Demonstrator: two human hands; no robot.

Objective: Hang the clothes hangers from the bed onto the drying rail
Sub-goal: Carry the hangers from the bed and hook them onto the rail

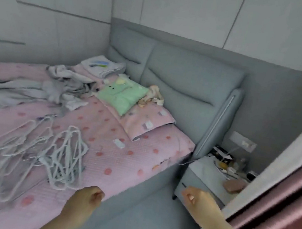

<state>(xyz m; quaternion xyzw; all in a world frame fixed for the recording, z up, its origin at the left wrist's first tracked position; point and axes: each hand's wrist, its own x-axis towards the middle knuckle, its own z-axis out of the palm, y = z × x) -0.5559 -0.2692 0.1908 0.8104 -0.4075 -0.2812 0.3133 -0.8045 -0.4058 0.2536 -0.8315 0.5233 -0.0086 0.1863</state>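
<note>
Several white wire hangers (60, 156) lie in a loose tangle on the pink dotted bed (102, 158), toward its near left side. My left hand (90, 197) hovers at the bed's near edge, just right of the pile, its fingers curled shut with nothing in them. My right hand (196, 197) is out over the floor beside the bed, fingers loosely curled and holding nothing. No drying rail is in view.
Crumpled grey and white clothes (40, 90) lie at the back of the bed, with a green pillow (124, 95) on a pink pillow by the grey headboard (189, 77). A cluttered nightstand (213, 172) stands right of the bed. A pink curtain (275, 227) hangs at far right.
</note>
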